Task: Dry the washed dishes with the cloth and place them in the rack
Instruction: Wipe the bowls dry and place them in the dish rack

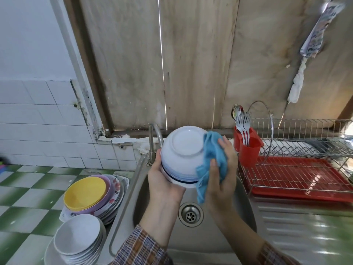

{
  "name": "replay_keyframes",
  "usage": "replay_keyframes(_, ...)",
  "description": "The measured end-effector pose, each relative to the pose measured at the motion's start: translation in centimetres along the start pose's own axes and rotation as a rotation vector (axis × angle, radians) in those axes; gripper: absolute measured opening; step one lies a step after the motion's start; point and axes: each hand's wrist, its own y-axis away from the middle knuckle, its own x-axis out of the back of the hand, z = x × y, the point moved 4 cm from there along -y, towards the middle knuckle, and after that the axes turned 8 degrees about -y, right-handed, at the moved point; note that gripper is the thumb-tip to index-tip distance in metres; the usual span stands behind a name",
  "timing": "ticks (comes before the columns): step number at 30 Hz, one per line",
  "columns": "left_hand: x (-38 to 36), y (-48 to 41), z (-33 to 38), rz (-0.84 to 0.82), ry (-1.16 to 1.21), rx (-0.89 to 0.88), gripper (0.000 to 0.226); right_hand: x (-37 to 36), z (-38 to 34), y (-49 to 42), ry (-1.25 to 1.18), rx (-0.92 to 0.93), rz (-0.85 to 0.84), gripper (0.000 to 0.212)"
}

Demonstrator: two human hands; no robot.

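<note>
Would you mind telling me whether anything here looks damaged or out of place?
Only the wall: the white filler left of the faucet is cracked and crumbling, and the tile edge above it is dark-stained. The white bowl, blue cloth and rack look fine.

A steel sink (193, 240) fills the lower middle, with a round drain (190, 214) in its floor. A curved steel tap (155, 138) rises at the back rim, its spout bending over the basin. To the right of the basin lies the ridged draining board (305, 226). To the left, the counter (28, 197) is laid in green and white checked tiles. Above it the wall (38, 131) is white tile, cracked and stained near its right edge. Behind the sink stand worn wooden boards (191, 64), with a thin bright gap (162, 64) between two of them. A patterned cloth (317, 31) hangs at the upper right, a knotted white rag (297, 85) below it.
</note>
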Motion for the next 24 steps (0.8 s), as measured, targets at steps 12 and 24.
replay_keyframes(12,-0.3,0.7,3.5,0.181,-0.456,-0.522,0.020,-0.6,1.5,-2.5,-0.467,-0.732,0.130,0.055)
replay_keyframes(24,-1.2,2.8,2.9,0.198,-0.789,-0.793,0.029,-2.3,-1.0,-3.7,-0.107,-0.321,-0.304,0.017)
